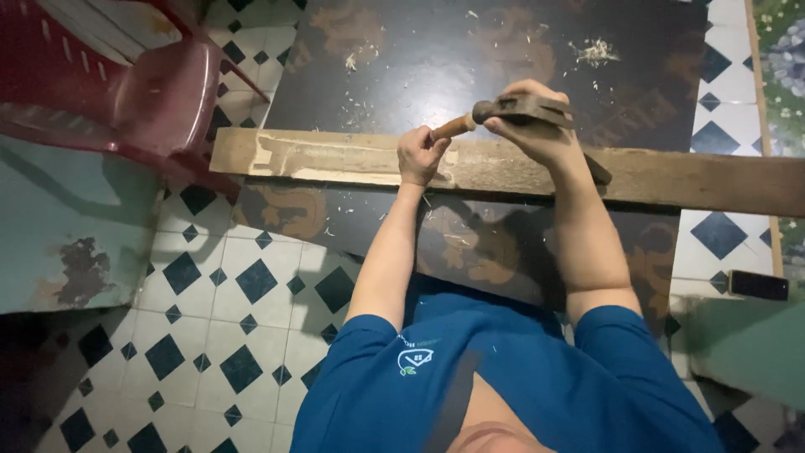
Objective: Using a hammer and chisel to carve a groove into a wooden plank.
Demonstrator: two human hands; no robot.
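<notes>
A long wooden plank [688, 178] lies across a dark patterned board [419, 59]; part of its face on the left is cut away pale. My left hand [422, 157] is closed around a chisel with a wooden handle [454, 127], held against the plank near its middle. My right hand [534, 127] grips a dark metal hammer [521, 106] just right of it. The hammer's head is at the end of the chisel handle. A dark end, perhaps the hammer's handle, sticks out past my right wrist.
Wood chips [597, 52] lie scattered on the dark board. A red plastic chair [159, 92] stands at the upper left over a black-and-white tiled floor [243, 335]. A worn teal surface [67, 226] is at the left. At the right a dark flat device [758, 285] rests on a green ledge.
</notes>
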